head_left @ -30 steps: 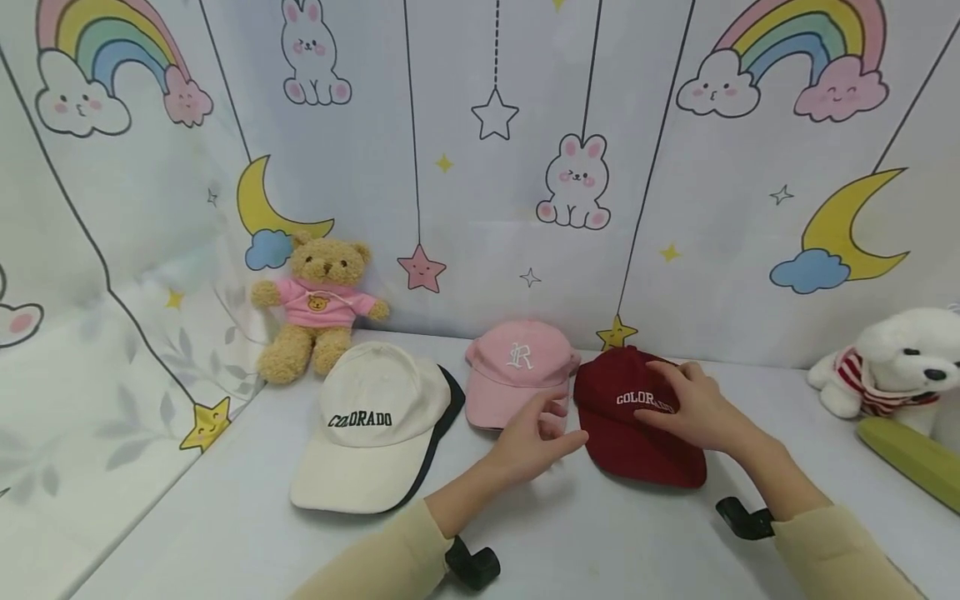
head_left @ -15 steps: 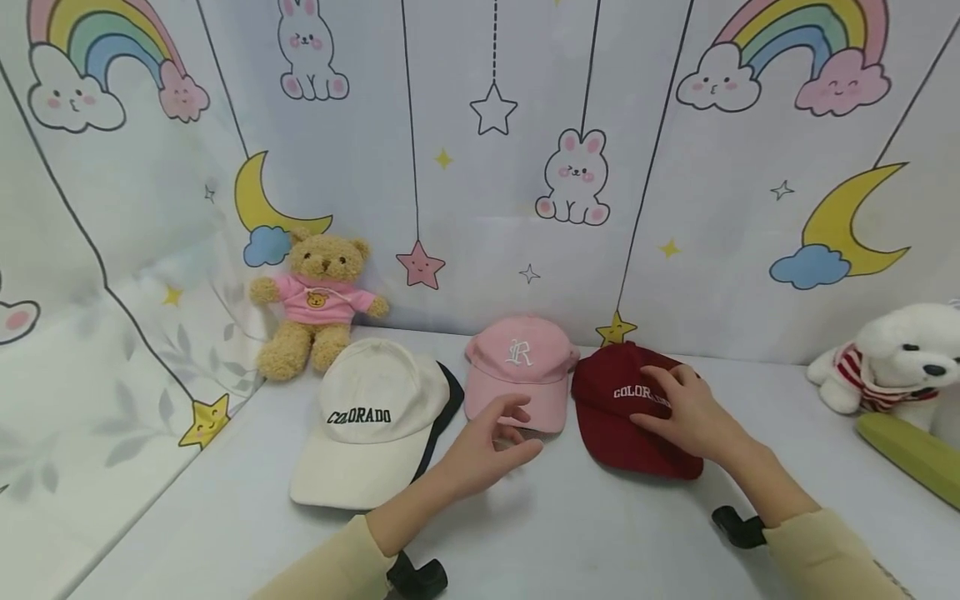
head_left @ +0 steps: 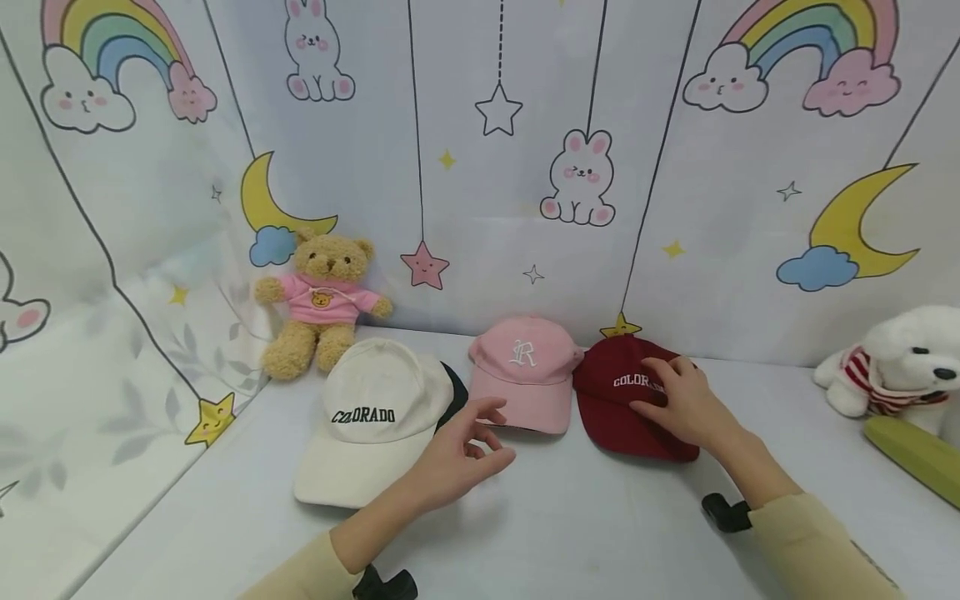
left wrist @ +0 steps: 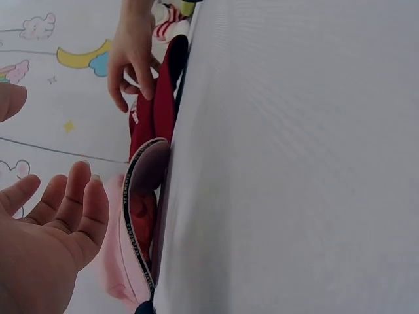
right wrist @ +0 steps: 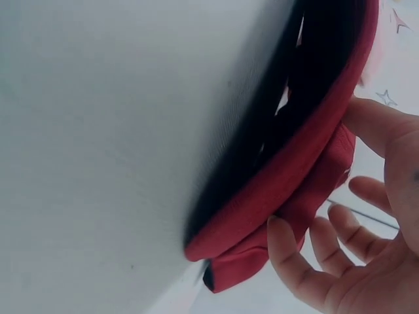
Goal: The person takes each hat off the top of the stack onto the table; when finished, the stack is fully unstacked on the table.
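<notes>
In the head view my right hand rests its fingertips on the front of a dark red cap with white COLORADO lettering. Its fingers are spread and relaxed over the cap, as the right wrist view also shows, beside the red brim. My left hand holds nothing; its fingers are loosely bent above the table, overlapping the right edge of a white cap with black COLORADO lettering. A pink cap with a white letter R sits between the two. Its raised brim shows near the left hand in the left wrist view.
A dark brim edge shows behind the white cap. A teddy bear in a pink hoodie sits at the back left. On the right are a white plush dog and a green long object. A printed curtain hangs behind the white table.
My left hand has drawn back leftward from between the pink and red caps to over the white cap's edge. The red cap has shifted slightly toward the back under my right hand.
</notes>
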